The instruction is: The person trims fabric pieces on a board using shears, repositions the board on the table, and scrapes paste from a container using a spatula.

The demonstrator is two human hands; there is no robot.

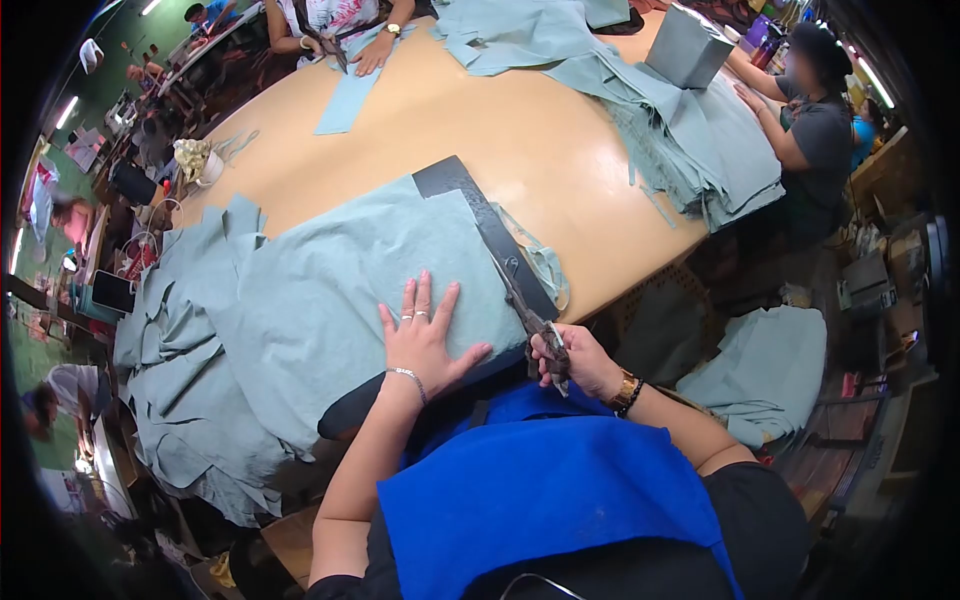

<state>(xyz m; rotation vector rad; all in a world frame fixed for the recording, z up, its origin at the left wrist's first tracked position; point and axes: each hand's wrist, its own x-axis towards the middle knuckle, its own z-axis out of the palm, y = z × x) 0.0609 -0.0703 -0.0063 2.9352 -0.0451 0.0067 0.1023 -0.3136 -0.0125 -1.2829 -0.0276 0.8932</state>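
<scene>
A wide sheet of grey-green fabric [330, 280] lies over a dark board [450, 178] at the table's near edge. My left hand [425, 345] rests flat on this fabric, fingers spread, with rings and a bracelet showing. At the fabric's right edge, my right hand [578, 362] is wrapped round the handles of dark scissors [530, 318]. Their blades point up and left along the edge, over the board. Thin fabric strips [540, 262] lie just right of the board.
Fabric piles lie on the wooden table [400, 130] at left and right. A grey block [688, 45] sits on the right pile [700, 150]. One co-worker cuts a strip [350, 100] across the table; another stands at right. More fabric [765, 370] lies low at right.
</scene>
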